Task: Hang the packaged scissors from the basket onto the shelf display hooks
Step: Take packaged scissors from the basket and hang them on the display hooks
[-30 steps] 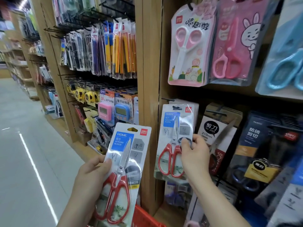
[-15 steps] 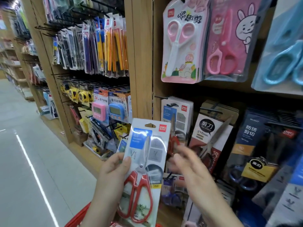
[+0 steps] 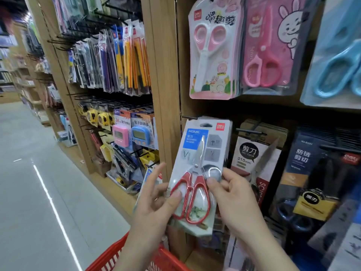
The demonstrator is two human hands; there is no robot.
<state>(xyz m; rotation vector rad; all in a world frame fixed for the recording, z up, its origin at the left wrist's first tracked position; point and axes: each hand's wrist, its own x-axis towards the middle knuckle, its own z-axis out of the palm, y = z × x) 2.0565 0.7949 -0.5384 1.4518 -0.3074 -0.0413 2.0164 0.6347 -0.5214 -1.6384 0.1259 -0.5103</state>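
The scissors pack [image 3: 197, 173] is upright just below the hook [image 3: 186, 116], seemingly not yet threaded; the left hand [image 3: 156, 194] and right hand [image 3: 232, 194] each pinch one side; next, raise its hole onto the hook; the basket [image 3: 121, 257] sits well below.

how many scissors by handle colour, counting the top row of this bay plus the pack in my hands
red-handled scissors pack, pinched between left hand and right hand: 1
pink-and-white scissors: 1
pink scissors: 1
blue scissors, cut off by the frame edge: 1
total: 4, front-facing packs only
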